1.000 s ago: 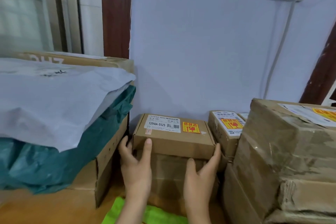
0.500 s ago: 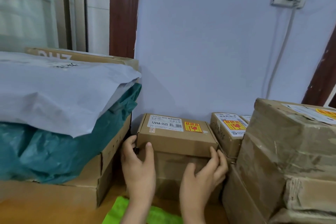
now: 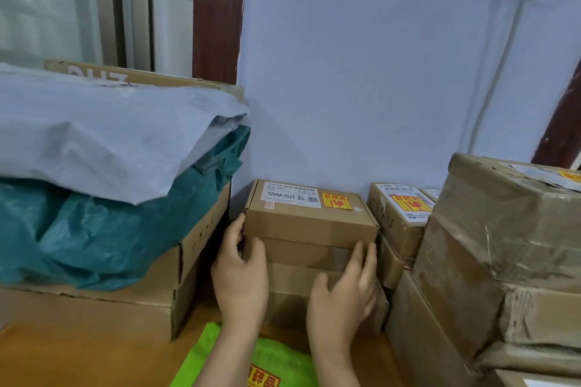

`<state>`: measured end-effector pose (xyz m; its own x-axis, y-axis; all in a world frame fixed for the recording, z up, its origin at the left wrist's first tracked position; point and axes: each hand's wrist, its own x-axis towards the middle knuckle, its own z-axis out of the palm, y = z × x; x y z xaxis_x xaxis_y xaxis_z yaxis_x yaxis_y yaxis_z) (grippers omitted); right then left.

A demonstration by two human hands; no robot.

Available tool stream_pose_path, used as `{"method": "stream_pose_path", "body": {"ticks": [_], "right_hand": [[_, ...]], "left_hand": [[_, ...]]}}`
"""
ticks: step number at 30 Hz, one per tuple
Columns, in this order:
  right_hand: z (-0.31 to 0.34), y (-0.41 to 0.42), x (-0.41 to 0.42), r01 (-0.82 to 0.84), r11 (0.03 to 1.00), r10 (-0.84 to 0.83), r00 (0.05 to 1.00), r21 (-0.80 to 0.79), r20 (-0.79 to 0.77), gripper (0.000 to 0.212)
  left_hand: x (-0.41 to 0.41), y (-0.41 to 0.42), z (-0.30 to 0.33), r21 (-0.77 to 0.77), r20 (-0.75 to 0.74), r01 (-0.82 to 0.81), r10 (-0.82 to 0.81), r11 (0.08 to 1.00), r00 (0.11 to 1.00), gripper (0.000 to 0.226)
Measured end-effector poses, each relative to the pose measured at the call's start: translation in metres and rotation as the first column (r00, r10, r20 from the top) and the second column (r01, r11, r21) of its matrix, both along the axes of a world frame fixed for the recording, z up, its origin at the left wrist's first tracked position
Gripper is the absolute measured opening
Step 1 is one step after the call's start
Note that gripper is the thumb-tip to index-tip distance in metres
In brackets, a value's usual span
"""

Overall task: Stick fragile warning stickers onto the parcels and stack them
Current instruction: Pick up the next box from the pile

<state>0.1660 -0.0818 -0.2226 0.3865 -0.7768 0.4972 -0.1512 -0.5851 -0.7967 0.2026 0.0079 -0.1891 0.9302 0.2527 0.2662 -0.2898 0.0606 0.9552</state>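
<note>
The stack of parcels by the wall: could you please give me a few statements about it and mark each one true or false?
1. The top box of the middle stack carries a yellow and red fragile sticker. True.
2. The left hand rests flat on top of that box. False: it touches the stack's left side, below the top face.
3. The right hand touches the front right of the stack. True.
4. The small box to the right has no fragile sticker. False: one shows on its top.
5. A green sheet with a sticker on it lies near the wrists. True.
</note>
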Motion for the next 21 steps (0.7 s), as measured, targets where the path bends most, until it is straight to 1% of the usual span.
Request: {"method": "stream_pose_path", "body": {"ticks": [3, 6, 9, 12, 15, 18, 21], "right_hand": [[0.0016, 0.0, -0.0001, -0.014, 1.0, 0.014, 1.0, 0.022, -0.009, 0.072], [0.0018, 0.0008, -0.0011, -0.028, 0.999, 0.029, 1.0, 0.022, -0.006, 0.078], [0.0018, -0.0022, -0.0027, -0.029, 0.999, 0.029, 1.0, 0.034, 0.011, 0.072], [0.002, -0.004, -0.0028, -0.032, 0.999, 0.033, 0.999, 0.027, -0.006, 0.07], [0.0049, -0.0017, -0.0039, -0.038, 0.998, 0.04, 0.998, 0.04, -0.039, 0.072], [0.0074, 0.0026, -0.0042, -0.035, 0.999, 0.036, 0.997, 0.022, -0.068, 0.081], [0.007, 0.0031, -0.0044, -0.034, 0.999, 0.033, 0.995, -0.01, -0.09, 0.08]], "left_hand": [[0.0012, -0.0004, -0.0021, 0.024, 0.0, 0.017, -0.017, 1.0, 1.0, 0.044], [0.0014, -0.0009, -0.0021, 0.027, 0.007, 0.014, -0.014, 1.0, 1.0, 0.044], [-0.0001, -0.0007, -0.0002, 0.028, 0.013, 0.01, -0.01, 1.0, 1.0, 0.043], [-0.0003, -0.0011, -0.0011, 0.019, 0.013, 0.0, 0.0, 1.0, 1.0, 0.043], [-0.0001, -0.0015, -0.0015, 0.027, 0.015, 0.007, -0.007, 1.0, 1.0, 0.044], [0.0024, 0.0008, -0.0028, 0.058, 0.006, 0.024, -0.024, 0.998, 1.0, 0.044], [0.007, 0.0022, -0.0041, 0.085, 0.021, 0.043, -0.045, 0.995, 0.999, 0.043]]}}
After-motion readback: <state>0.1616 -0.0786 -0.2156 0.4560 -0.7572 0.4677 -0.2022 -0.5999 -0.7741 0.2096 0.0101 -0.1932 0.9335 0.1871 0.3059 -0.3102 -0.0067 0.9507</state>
